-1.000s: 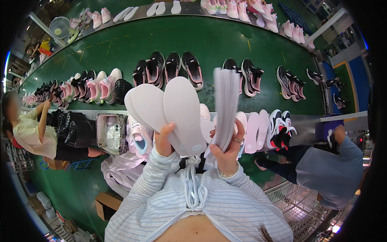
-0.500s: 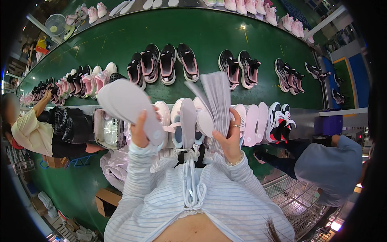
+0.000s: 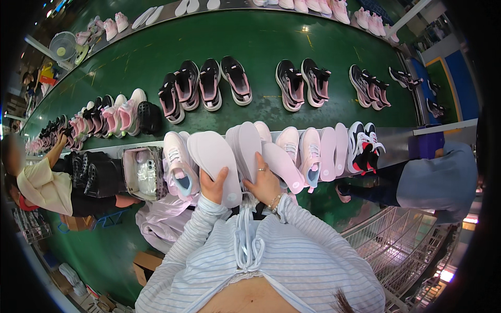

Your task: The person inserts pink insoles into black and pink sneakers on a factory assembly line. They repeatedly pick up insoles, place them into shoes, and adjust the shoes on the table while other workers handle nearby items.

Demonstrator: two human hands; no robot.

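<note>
My left hand (image 3: 213, 187) is closed round a stack of pale insoles (image 3: 210, 154), its thumb lying on the top one. Beside it, my right hand (image 3: 267, 185) grips a second insole stack (image 3: 244, 148), fingers along the right edge. The two stacks are close together, soles' flat faces up. To the right of my right hand, a pink insole (image 3: 285, 168) slants across light pink sneakers (image 3: 310, 148); whether the hand touches it I cannot tell. Another light pink sneaker (image 3: 176, 159) with a pale blue lining stands left of my left hand.
Black-and-pink sneakers (image 3: 210, 83) stand on the green conveyor belt (image 3: 261, 39) ahead. Two pink insoles (image 3: 327, 151) and black, white and red sneakers (image 3: 360, 148) are on the ledge at right. An open bag (image 3: 143, 175) sits left. People work on both sides; a wire cart (image 3: 381, 235) stands right.
Both hands have come down and closer together. The right stack has turned from edge-on to face up. The left stack has moved right and toward me. The slanting insole now shows beside my right hand.
</note>
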